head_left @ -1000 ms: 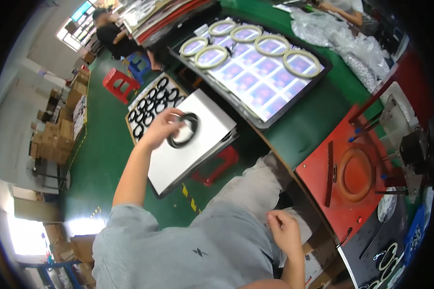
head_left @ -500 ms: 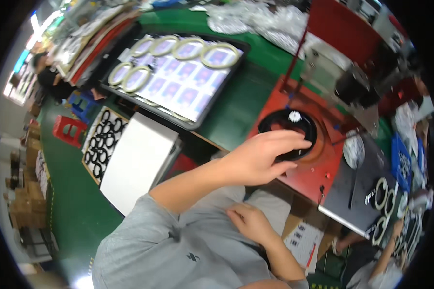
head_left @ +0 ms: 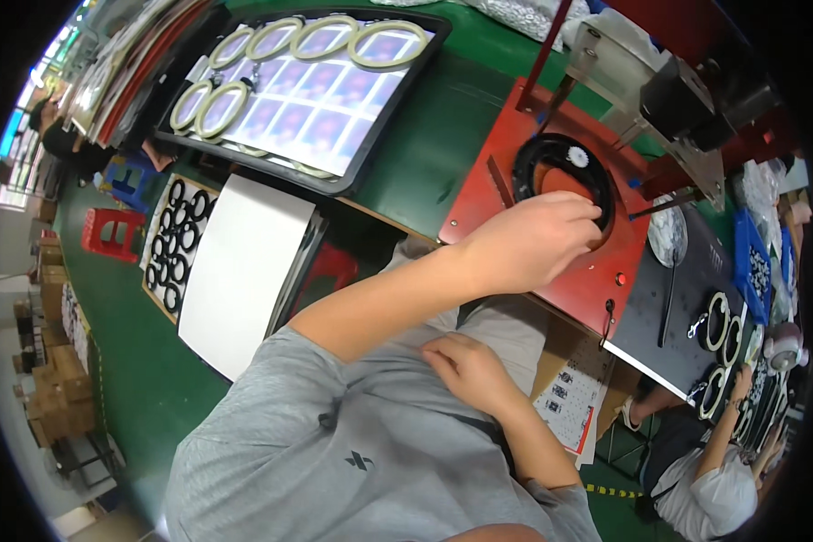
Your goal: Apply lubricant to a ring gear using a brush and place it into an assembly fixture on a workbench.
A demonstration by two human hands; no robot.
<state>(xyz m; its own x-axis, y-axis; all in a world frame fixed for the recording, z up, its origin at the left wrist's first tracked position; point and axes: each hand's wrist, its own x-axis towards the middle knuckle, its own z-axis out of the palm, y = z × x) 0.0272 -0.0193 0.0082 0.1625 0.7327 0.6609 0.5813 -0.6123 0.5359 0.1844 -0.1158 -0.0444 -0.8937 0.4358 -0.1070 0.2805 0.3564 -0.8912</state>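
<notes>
A black plastic ring [head_left: 526, 155] lies on the red machine base [head_left: 479, 203], a small white gear [head_left: 578, 157] at its far side. My left hand [head_left: 544, 237] reaches over from the left and is closed at the ring's near right edge. Its fingertips are bent down onto the rim, and the hand hides that part of the ring. On my lap rests my right hand [head_left: 470, 363], loosely curled, with nothing visible in it.
A black tray [head_left: 334, 188] with pale rings [head_left: 387, 45] stands far left. Near it are a white panel [head_left: 244, 271] and a board of black rings [head_left: 170, 239]. Machine posts and a clear plate [head_left: 596, 77] rise behind my left hand. At right, a person [head_left: 705, 479] works by pale rings.
My left hand has gone from spread fingers over the ring to fingers closed at its right edge. The ring has turned or shifted slightly. The view has also moved; my right hand stays on my lap.
</notes>
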